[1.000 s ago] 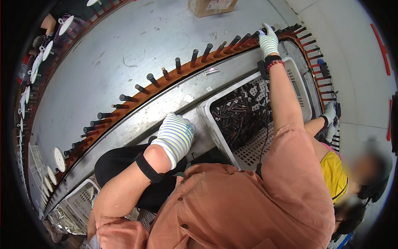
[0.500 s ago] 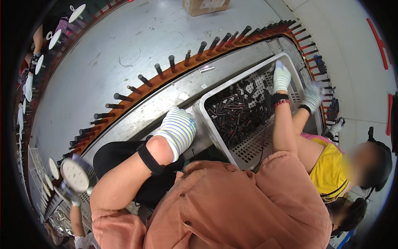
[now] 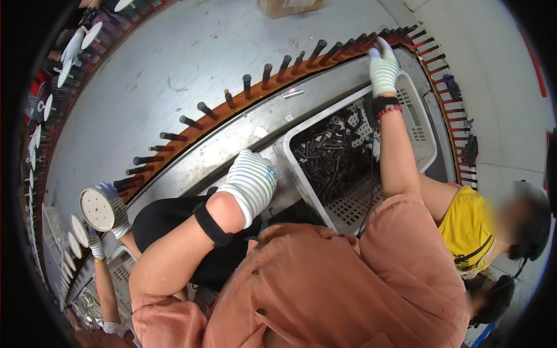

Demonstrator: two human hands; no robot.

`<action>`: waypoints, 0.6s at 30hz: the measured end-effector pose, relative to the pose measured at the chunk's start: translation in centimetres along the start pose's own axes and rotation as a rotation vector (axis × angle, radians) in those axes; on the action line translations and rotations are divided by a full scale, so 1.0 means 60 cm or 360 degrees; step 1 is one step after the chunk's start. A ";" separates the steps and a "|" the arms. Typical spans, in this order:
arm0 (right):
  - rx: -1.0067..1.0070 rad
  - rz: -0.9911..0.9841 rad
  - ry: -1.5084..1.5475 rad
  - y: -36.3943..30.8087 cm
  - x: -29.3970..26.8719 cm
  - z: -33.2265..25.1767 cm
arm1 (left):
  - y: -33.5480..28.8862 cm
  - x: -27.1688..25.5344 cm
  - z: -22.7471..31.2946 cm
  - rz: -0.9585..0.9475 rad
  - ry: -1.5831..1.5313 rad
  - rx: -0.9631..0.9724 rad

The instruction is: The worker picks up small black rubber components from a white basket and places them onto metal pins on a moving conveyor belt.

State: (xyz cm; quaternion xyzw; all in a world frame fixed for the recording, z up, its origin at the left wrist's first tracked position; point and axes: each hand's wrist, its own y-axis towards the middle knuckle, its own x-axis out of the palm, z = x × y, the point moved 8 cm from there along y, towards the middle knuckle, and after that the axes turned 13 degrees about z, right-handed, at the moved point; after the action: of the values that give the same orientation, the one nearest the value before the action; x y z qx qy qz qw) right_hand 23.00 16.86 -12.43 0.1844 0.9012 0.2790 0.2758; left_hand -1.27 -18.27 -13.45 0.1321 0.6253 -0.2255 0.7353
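Observation:
My left hand [image 3: 249, 178], in a white glove with coloured stripes, rests closed like a fist at the bench edge beside the crate. Its fingers curl under, so anything inside them is hidden. Stretched forward, my right hand [image 3: 383, 71] in a pale striped glove is at the row of upright rods [image 3: 320, 53]. Its fingers look drawn together among the rod tops, and what they grip is too small to make out. Many rods have black sleeves on top and red lower parts. Below my right forearm, a grey plastic crate [image 3: 432, 142] holds a heap of short black sleeves [image 3: 328, 152].
A curved orange-brown rail [image 3: 217, 123] carries the rods around the grey table [image 3: 191, 52]. A metal pin [image 3: 292, 93] lies on the ledge. At right, a co-worker in a yellow top [image 3: 464, 223] reaches into the crate. Other gloved workers handle white discs [image 3: 97, 209] at left.
My right hand has moved from over the crate up to the rods. The rods have shifted leftward. The co-worker's gloved hand has gone into the crate. My left hand has barely moved.

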 end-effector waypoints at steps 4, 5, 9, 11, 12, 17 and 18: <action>-0.0049 -0.0339 -0.0470 0.000 0.110 -0.002 | -0.008 -0.001 -0.009 0.0033 -0.0048 -0.0085; -0.0076 -0.0326 -0.0451 0.010 0.113 0.013 | -0.002 -0.003 -0.005 0.0050 -0.0052 -0.0055; 0.0276 -0.0290 0.0024 -0.017 0.127 -0.010 | -0.009 0.005 -0.015 0.0006 -0.0059 -0.0099; 0.0241 -0.0175 0.0183 -0.033 0.101 -0.026 | -0.005 0.002 -0.014 -0.0030 -0.0064 -0.0071; 0.0237 -0.0134 0.0214 -0.041 0.090 -0.028 | -0.002 0.002 -0.014 -0.0029 -0.0075 -0.0065; 0.0115 0.0059 0.0302 -0.028 0.079 -0.162 | -0.008 -0.010 -0.028 -0.0033 -0.0094 -0.0128; 0.0207 0.0005 0.0354 -0.016 0.090 -0.159 | -0.009 -0.008 -0.030 -0.0033 -0.0104 -0.0133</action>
State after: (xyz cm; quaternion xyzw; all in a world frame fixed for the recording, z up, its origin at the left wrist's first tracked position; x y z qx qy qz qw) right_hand 12.92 14.90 -8.55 0.1713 0.9421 0.2391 0.1612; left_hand -3.16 -17.78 -13.28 0.0873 0.6111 -0.2108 0.7580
